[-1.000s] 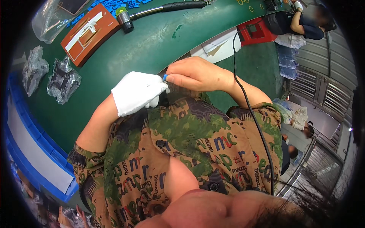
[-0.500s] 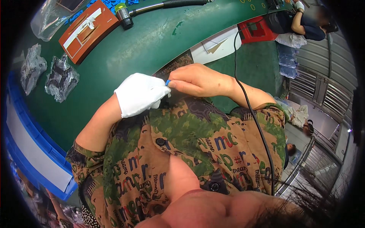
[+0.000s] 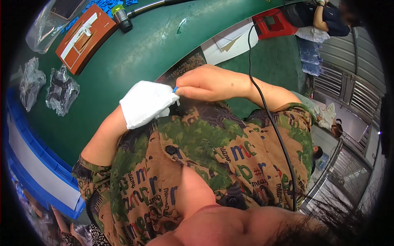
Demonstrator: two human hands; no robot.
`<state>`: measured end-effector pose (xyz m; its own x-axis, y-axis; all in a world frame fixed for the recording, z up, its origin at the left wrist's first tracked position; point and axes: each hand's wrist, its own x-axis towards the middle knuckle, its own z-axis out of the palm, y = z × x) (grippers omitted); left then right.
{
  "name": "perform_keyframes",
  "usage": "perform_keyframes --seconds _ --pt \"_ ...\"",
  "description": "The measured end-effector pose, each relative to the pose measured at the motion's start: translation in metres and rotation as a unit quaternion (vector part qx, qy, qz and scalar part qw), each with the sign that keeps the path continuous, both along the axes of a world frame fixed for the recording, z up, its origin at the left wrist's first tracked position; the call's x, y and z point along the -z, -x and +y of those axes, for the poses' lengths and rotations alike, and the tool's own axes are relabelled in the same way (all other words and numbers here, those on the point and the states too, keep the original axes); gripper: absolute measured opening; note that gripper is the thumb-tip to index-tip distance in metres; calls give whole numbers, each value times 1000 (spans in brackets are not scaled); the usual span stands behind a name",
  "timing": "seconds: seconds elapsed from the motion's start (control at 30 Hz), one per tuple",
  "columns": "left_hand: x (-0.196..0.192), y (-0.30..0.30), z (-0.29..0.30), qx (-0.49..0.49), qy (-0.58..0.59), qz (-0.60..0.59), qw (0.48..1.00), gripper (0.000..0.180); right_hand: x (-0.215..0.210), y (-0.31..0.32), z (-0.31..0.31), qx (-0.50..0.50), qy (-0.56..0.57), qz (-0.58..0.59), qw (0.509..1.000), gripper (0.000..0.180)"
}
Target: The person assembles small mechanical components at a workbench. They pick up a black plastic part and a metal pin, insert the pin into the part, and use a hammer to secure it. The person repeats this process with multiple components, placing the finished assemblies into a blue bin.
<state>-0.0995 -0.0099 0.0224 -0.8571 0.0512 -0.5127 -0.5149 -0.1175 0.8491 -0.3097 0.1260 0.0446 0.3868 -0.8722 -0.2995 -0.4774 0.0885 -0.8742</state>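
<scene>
My left hand (image 3: 145, 104) wears a white glove, its fingers closed in a pinch in front of my body. What it holds is mostly hidden; a small pale and dark bit shows below its fingertips. Bare and also pinched, my right hand (image 3: 209, 84) meets the left fingertips. Between the two hands a small blue piece (image 3: 175, 89) sticks out, gripped by the right thumb and finger.
On the green table (image 3: 152, 45) lie a reddish-brown block (image 3: 92, 41) with white parts, a mallet (image 3: 122, 18), blue pieces (image 3: 108, 5) and bagged dark parts (image 3: 61, 91). A blue tray (image 3: 45, 164) is at left. A black cable (image 3: 266, 102) crosses my right arm. A co-worker (image 3: 316, 18) sits far right.
Both hands keep their pinch and appear slightly further left in the picture. The table's things have shifted left too, as the view has turned a little.
</scene>
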Motion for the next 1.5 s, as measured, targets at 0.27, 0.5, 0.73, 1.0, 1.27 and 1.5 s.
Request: perform_keyframes --seconds 0.27,0.5,0.73,1.0,1.27,1.5 --pt "-4 1 4 -4 -15 -15 1000 32 4 0 5 32 -93 -84 992 35" --pt "-3 -2 4 -33 -44 -14 998 38 -4 0 -7 7 -38 10 999 35" --pt "2 -12 12 -14 235 52 971 34 28 3 -9 165 58 8 985 36" --pt "53 -74 46 -279 -11 4 960 28 47 -29 -77 25 243 327 913 32" --pt "34 -106 44 -388 -18 27 921 27 36 -39 -86 -40 298 331 895 25" --pt "39 -94 61 -311 22 -2 950 27 75 -68 -31 -55 407 80 908 28"
